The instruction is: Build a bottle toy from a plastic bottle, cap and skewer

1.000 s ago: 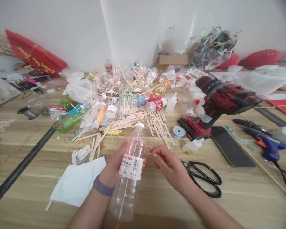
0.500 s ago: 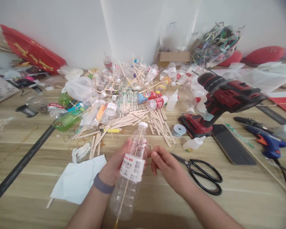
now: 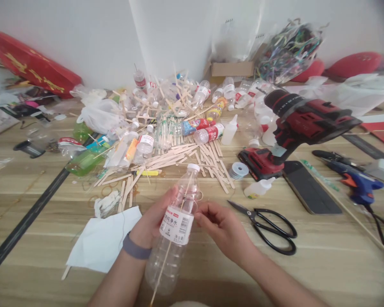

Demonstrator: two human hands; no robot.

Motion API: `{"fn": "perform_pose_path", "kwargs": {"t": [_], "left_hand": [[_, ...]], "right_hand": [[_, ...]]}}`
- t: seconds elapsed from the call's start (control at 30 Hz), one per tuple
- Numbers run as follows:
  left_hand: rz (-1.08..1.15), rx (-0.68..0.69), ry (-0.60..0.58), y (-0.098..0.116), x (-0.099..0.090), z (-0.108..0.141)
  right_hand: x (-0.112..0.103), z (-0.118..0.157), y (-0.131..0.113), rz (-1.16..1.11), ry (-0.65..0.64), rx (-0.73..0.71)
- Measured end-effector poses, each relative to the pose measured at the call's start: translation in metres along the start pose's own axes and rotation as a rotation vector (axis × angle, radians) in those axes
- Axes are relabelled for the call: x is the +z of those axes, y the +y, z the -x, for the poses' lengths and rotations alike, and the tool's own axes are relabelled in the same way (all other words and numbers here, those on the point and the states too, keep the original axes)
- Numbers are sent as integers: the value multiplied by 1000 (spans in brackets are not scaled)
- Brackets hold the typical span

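Note:
A clear plastic bottle point(image 3: 164, 260) with a white cap and a white label leans tilted above the table's front. A thin stick runs lengthwise along it, and a small thin loop stands out at its upper right side. My left hand point(image 3: 153, 217), with a grey band on the wrist, is wrapped round the bottle from the left, its fingers partly hidden behind. My right hand point(image 3: 219, 221) is at the bottle's right side by the label, fingers pinched near the loop; what they hold is too small to tell.
Black scissors point(image 3: 265, 226) lie right of my right hand, near a phone point(image 3: 310, 187), a red drill point(image 3: 307, 123) and a blue glue gun point(image 3: 355, 179). A white cloth point(image 3: 99, 243) is at the left. Wooden sticks point(image 3: 169, 157) and plastic bottles are heaped behind.
My right hand has moved slightly left, closer against the bottle's side, and its fingers have drawn together. My left hand still holds the bottle. The view has shifted a little.

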State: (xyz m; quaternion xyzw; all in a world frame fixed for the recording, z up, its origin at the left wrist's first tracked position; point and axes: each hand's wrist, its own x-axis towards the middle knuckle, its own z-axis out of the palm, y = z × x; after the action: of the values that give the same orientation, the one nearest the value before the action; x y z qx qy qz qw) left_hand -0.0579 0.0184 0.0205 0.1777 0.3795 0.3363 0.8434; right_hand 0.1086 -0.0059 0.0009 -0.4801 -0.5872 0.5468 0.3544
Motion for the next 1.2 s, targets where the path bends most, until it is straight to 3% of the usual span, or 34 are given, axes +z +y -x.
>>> {"fn": "perform_pose_path", "kwargs": {"t": [0.1,0.2,0.27,0.37,0.47,0.57,0.7,0.83,1.03,1.2], "left_hand": [[6,24,4,-1,2,2],[-19,78,3,-2,4,5],[-40,101,-4,-2,4,6],[-50,93,-15,-2,-1,6],[-24,57,-35,-1,-9,4],[6,21,-74,2,-17,0],[23,-62,-130,6,-25,-3],[55,-34,-170,5,-31,-4],[101,27,-320,1,-34,-12],[126,93,-324,0,-23,-15]], "right_hand": [[1,1,-3,124,83,-119],[-2,3,-6,34,129,-234],[-6,5,-9,-164,108,-164],[-12,9,-12,-512,20,71],[-17,11,-14,-687,-61,238],[-21,11,-12,-584,-38,230],[-31,11,-6,-236,49,119],[-40,13,-1,-4,107,55],[-35,10,8,78,74,134],[-22,1,10,112,-10,160]]}}
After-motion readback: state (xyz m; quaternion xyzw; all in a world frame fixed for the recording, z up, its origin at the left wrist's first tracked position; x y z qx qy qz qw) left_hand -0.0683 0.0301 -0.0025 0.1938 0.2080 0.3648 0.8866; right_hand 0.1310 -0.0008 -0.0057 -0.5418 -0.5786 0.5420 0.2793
